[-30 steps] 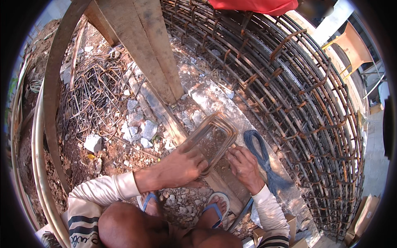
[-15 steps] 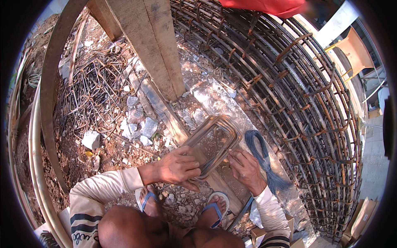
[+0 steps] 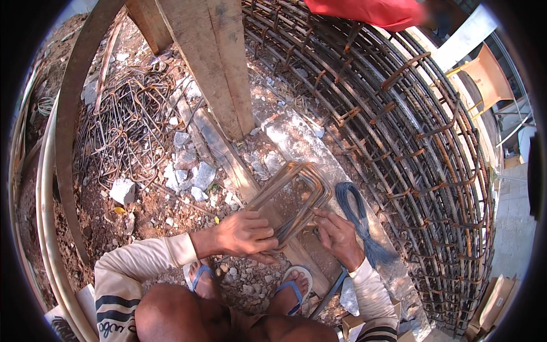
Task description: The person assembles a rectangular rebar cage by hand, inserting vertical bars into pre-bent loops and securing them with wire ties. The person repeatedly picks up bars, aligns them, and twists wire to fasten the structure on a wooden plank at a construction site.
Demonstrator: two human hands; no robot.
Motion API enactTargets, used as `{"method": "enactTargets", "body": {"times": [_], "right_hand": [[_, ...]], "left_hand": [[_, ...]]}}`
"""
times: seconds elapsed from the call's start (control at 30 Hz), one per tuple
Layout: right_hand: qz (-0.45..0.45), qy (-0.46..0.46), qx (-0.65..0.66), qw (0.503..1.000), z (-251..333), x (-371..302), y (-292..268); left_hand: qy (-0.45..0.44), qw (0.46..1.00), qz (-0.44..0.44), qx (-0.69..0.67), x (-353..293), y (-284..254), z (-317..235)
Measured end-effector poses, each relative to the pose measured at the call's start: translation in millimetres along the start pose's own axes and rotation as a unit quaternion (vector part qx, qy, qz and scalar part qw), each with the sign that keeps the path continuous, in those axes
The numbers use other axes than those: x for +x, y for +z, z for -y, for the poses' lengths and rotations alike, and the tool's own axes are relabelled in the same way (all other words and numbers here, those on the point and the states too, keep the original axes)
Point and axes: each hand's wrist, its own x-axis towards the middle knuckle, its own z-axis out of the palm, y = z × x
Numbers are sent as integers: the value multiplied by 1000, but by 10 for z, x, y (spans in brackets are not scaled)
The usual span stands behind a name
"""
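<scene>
A bundle of bent rectangular steel stirrups (image 3: 272, 189), rusty brown, stands tilted over a wooden plank in front of me. My left hand (image 3: 248, 233) is closed around its near left side, fingers wrapped over the bars. At its right side is my right hand (image 3: 340, 235), fingertips pinched close against the bars. Whatever lies between those fingertips is too small to make out. Just right of that hand, a looped hank of blue-grey tie wire (image 3: 379, 252) lies on the pale concrete strip (image 3: 307, 142).
Long curved rebar cages (image 3: 399, 142) fill the right side, with a red cloth (image 3: 370, 12) over their far end. A thick wooden post (image 3: 213, 68) rises ahead. Far left lies a heap of loose stirrups (image 3: 122, 122) beside broken stones (image 3: 202, 175). An orange chair (image 3: 487, 74) stands far right.
Both hands keep nearly the same places on the stirrup bundle. The right hand has shifted slightly down and left along with the whole view.
</scene>
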Motion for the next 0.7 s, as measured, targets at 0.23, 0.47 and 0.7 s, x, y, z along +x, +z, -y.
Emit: {"method": "enactTargets", "body": {"times": [0.23, 0.47, 0.7], "right_hand": [[-37, -33, -84, 995, 57, -46, 49], [-34, -32, -63, 997, -7, -37, 63], [3, -25, -66, 997, -40, -31, 50]], "left_hand": [[-96, 984, 145, -23, 230, -202, -143], [-391, 844, 294, -219, 794, -258, 121], [-414, 778, 399, -253, 943, 401, 294]]}}
